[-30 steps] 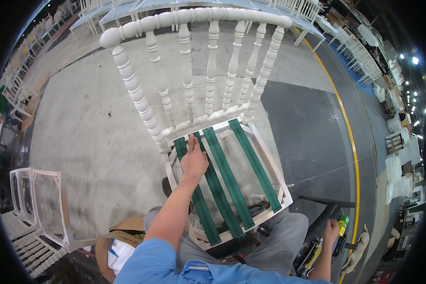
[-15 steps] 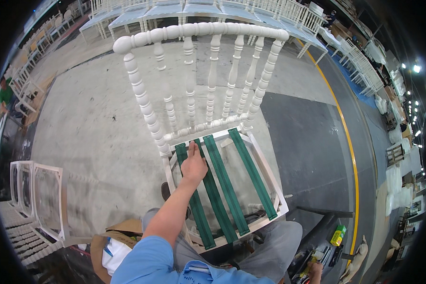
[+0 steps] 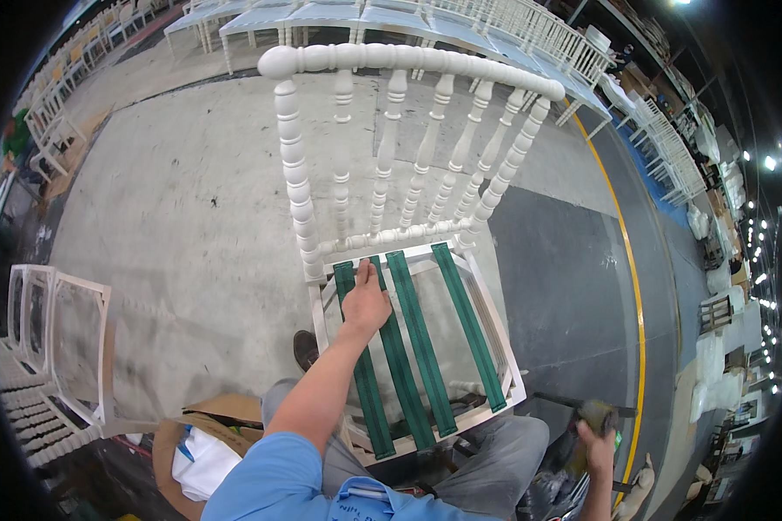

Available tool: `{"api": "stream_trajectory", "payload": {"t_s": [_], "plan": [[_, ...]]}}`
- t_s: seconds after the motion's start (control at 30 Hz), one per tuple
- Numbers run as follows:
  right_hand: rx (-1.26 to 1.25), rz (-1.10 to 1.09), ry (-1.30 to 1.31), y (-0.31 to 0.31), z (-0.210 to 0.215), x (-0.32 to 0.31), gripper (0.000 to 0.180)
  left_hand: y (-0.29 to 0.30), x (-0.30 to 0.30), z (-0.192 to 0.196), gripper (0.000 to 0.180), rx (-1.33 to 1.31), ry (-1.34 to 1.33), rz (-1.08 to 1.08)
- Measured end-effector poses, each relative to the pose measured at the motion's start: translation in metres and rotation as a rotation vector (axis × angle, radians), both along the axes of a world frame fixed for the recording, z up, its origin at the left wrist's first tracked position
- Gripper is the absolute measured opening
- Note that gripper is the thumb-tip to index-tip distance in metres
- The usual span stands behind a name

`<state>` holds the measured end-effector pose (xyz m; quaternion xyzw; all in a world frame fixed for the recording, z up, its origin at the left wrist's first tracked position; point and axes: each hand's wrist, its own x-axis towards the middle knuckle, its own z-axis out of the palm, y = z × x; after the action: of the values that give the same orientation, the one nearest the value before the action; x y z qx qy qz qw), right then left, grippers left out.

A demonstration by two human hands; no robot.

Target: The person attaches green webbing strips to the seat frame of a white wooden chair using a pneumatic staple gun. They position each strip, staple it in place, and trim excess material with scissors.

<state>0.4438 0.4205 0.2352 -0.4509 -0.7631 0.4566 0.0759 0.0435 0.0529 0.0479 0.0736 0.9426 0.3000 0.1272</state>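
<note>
A white chair with a turned-spindle back (image 3: 413, 59) stands before me, its open seat frame (image 3: 506, 352) at my knees. Several green webbing straps (image 3: 424, 347) run from front to back across the frame. My left hand (image 3: 367, 306) holds the second strap from the left (image 3: 400, 365) down at the back rail, two fingers stretched along it and the others curled. Off to the lower right, my right hand (image 3: 594, 445) is raised, gripping a blurred dark olive object (image 3: 596, 415) whose kind I cannot make out.
On the left lies another white chair (image 3: 104, 347). A cardboard box (image 3: 163, 460) with white material stands by my left leg. Dark bags or tools (image 3: 552, 491) lie by my right leg. White chairs (image 3: 317, 16) line the far side; a yellow line (image 3: 632, 286) crosses the floor at right.
My right hand has risen from the items beside my right leg, now with a dark olive object in it. The left hand stays on the strap; the view has shifted slightly.
</note>
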Motion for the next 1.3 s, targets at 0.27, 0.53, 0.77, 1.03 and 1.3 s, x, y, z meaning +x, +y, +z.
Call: {"api": "stream_trajectory", "payload": {"t_s": [0.27,0.53,0.77,1.03,1.3], "plan": [[-0.465,0.579,-0.045,-0.141,-0.025,-0.294,0.047,-0.012,-0.006,-0.012,0.074,0.170,-0.058,-0.008],[-0.407,0.637,0.068,-0.241,-0.120,-0.401,0.033,-0.017,-0.009,-0.017,0.071,0.267,-0.091,0.009],[-0.353,0.609,0.064,-0.253,-0.142,-0.414,0.028,-0.019,-0.008,-0.016,0.071,0.233,-0.112,0.017],[-0.333,0.615,0.101,-0.258,-0.147,-0.416,0.027,-0.017,-0.008,-0.020,0.072,0.201,-0.036,0.018],[-0.352,0.643,0.132,-0.255,-0.143,-0.414,0.025,-0.017,-0.001,-0.012,0.055,0.371,0.098,0.182]]}}
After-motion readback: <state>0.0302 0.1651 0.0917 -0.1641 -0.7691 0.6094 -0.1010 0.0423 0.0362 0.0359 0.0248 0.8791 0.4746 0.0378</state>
